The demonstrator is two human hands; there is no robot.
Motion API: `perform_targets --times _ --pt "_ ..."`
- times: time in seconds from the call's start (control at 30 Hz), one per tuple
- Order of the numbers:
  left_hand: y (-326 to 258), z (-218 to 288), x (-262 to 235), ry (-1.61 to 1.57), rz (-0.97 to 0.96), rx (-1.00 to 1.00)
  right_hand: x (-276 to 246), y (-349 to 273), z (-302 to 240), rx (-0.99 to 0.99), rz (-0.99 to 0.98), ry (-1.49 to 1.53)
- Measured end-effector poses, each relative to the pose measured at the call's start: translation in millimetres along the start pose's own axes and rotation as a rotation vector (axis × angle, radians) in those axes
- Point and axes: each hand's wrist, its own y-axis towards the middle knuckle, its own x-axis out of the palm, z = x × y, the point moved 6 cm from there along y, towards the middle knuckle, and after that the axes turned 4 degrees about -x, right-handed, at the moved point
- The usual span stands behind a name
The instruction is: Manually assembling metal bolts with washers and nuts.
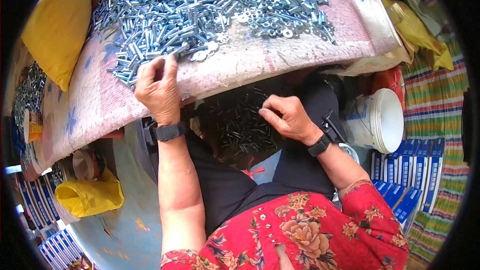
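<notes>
A large pile of shiny metal sleeves and bolt parts covers the cloth-topped table before me. At its near left edge my left hand reaches in, thumb and fingers bent toward each other at the metal pieces. What lies between its fingertips cannot be made out. My right hand is closed in a pinch, with the fingertips hiding anything held. It hovers at the right side of a dark heap of slim metal pieces between my knees, below the table edge.
Flat washers and nuts lie at the pile's near right side. A white bucket lies tipped to the right, above blue-and-white boxes. Yellow bags sit at lower left and far right. The table's worn front edge crosses ahead.
</notes>
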Motion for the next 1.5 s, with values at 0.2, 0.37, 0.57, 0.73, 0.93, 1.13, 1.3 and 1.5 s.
perform_targets --times 0.2,0.37,0.57,0.73,0.93,1.13,1.3,1.5 --pt "10 -26 -35 -0.727 0.112 -0.56 14 91 -33 -0.282 0.233 -0.214" --pt "-2 -16 -39 -0.784 -0.023 -0.603 61 159 -41 -0.425 0.239 -0.583" --pt "-17 -10 -10 -0.829 -0.296 -0.699 66 175 -31 -0.441 0.164 -0.714" --pt "-42 -5 17 -0.801 -0.529 -0.74 29 177 8 -0.115 0.334 0.113" --pt "-54 2 31 -0.669 -0.6 -0.707 12 158 44 0.13 0.32 1.002" --pt "-59 10 40 -0.614 -0.64 -0.648 2 125 28 0.084 0.255 1.063" --pt "-64 16 46 -0.544 -0.677 -0.563 -4 102 15 0.022 0.157 0.893" --pt "-72 23 51 -0.388 -0.726 -0.387 -15 78 5 0.023 0.15 0.624"
